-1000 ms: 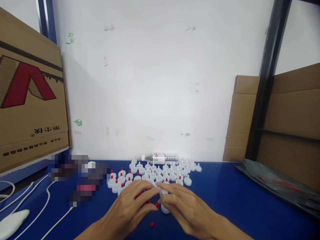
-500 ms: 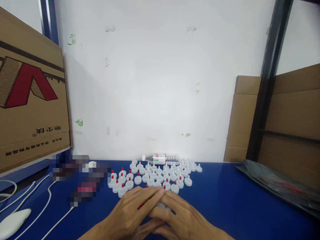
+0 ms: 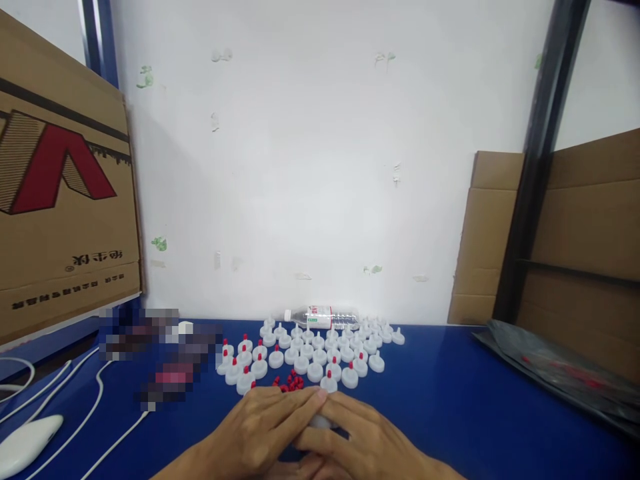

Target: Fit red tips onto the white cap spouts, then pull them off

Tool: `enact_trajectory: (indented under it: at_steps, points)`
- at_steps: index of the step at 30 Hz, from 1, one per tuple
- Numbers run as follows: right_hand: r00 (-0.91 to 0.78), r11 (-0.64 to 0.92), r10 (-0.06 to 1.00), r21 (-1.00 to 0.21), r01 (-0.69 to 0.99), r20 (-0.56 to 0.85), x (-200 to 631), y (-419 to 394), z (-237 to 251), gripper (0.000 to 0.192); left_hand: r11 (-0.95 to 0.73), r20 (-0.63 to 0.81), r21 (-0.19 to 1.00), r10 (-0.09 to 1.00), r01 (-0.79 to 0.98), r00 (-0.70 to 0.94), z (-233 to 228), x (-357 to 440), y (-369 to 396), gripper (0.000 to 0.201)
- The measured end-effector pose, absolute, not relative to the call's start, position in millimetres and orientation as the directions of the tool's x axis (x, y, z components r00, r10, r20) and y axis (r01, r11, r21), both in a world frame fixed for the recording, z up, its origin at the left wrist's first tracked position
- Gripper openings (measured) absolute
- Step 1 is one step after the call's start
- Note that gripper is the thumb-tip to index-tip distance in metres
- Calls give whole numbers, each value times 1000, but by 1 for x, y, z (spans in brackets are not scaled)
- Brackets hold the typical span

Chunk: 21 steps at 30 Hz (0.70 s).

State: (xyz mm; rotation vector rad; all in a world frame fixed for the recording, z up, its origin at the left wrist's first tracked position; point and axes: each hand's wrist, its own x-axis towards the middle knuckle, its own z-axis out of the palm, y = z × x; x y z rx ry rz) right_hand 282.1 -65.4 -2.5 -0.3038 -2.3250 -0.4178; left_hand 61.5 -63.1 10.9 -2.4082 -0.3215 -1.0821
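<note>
My left hand (image 3: pixel 263 421) and my right hand (image 3: pixel 367 435) meet at the front middle of the table, fingertips touching and fingers bent. Between them shows part of a white nozzle cap (image 3: pixel 321 421), mostly hidden by the fingers of both hands. Just beyond my left fingers lies a small pile of red tips (image 3: pixel 293 383). A white cap with a red tip (image 3: pixel 329 383) stands right behind my fingertips. Farther back are many white nozzle caps (image 3: pixel 315 371) without red tips. To the left, several red-tipped caps (image 3: pixel 245 380) stand in a group.
A clear plastic bottle (image 3: pixel 320 317) lies against the wall behind the caps. Cables (image 3: pixel 100 393), a white device (image 3: pixel 30 445) and blurred-out items (image 3: pixel 175 377) occupy the left. A large carton (image 3: pixel 65 267) stands at left; a dark plastic bag (image 3: pixel 560 373) lies at right.
Both hands have drawn slightly down toward me, still together around the white cap. The pile of red tips behind them now shows more.
</note>
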Motion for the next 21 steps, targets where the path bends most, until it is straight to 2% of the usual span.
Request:
enact_trajectory:
  at_steps: [8,11,14,17,21]
  points:
    - [-693,918,62,232,323,718,285,-67,3,31,-838,743,-383,-30,388,669,5,56,-57,48]
    - [-687,917,75,220,332,723,287,-67,5,32,-843,764,-366,-30,394,644,6,55,-58,45]
    - [-674,913,119,185,362,729,287,-68,11,36,-870,791,-296,7,394,612,10,57,-60,37]
    - [-643,926,172,101,365,747,287,-71,14,42,-890,798,-228,62,394,600,15,58,-61,32]
    - [-594,898,310,-24,439,743,290,-73,11,59,-890,793,-207,90,406,602,17,59,-60,20]
